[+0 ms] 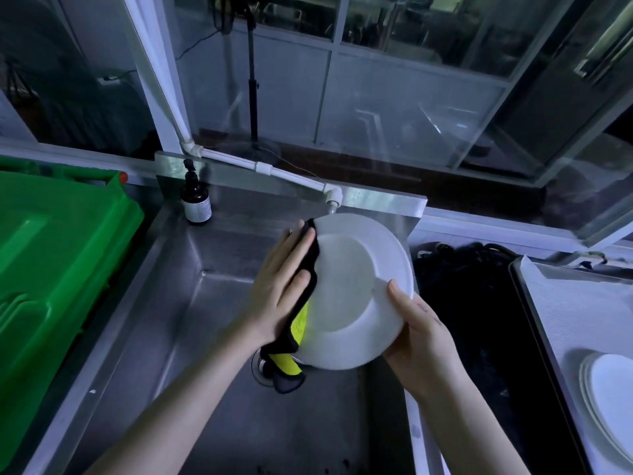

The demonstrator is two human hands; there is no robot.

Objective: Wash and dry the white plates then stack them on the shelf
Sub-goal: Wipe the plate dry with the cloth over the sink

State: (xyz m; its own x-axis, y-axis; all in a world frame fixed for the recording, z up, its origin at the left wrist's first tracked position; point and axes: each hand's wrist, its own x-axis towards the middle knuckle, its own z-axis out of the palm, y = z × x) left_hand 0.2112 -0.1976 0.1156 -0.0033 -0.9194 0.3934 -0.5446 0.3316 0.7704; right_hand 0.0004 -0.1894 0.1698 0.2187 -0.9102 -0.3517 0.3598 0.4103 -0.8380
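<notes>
A white plate (pixel 356 289) is held tilted over the steel sink (pixel 212 303), just below the tap outlet (pixel 333 200). My right hand (pixel 421 341) grips its lower right rim, thumb on the front face. My left hand (pixel 281 286) lies with straight fingers on a yellow and black cloth (pixel 297 337), pressing it against the plate's left edge. The cloth hangs down past the plate over the drain. Two or three more white plates (pixel 606 389) lie stacked on a lined tray at the far right.
A dark pump bottle (pixel 195 197) stands at the sink's back left corner. A green plastic bin (pixel 58 255) fills the left side. A dark gap with black cables (pixel 469 303) separates the sink from the tray (pixel 548 303). Glass panels rise behind the sink.
</notes>
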